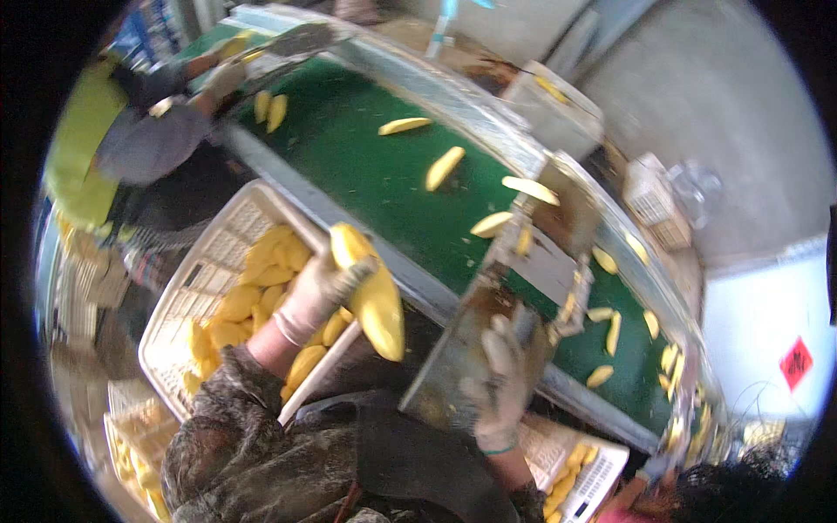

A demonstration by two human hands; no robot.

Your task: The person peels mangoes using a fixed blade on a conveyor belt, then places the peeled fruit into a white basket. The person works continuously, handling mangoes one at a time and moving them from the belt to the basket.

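Observation:
My gloved left hand (320,287) grips a long peeled mango (379,307) above the near rim of a white plastic crate (189,274). Whole peeled yellow fruit (261,274) fills part of that crate. Over a wet metal tray (435,386) is my gloved right hand (500,379), its fingers apart. Blur hides detail at its dark fingertips, but no held object shows clearly. Beyond the tray, a metal stand with a pale plate (543,268) reaches across a green conveyor belt (366,170). Yellow mango slices (444,168) lie scattered on the belt.
A co-worker in a yellow-green garment (85,150) works at the belt's upper left. Another person's hand (654,467) is at lower right. A second crate with yellow pieces (605,471) stands below the tray. The belt's metal side rail (294,176) runs diagonally past me.

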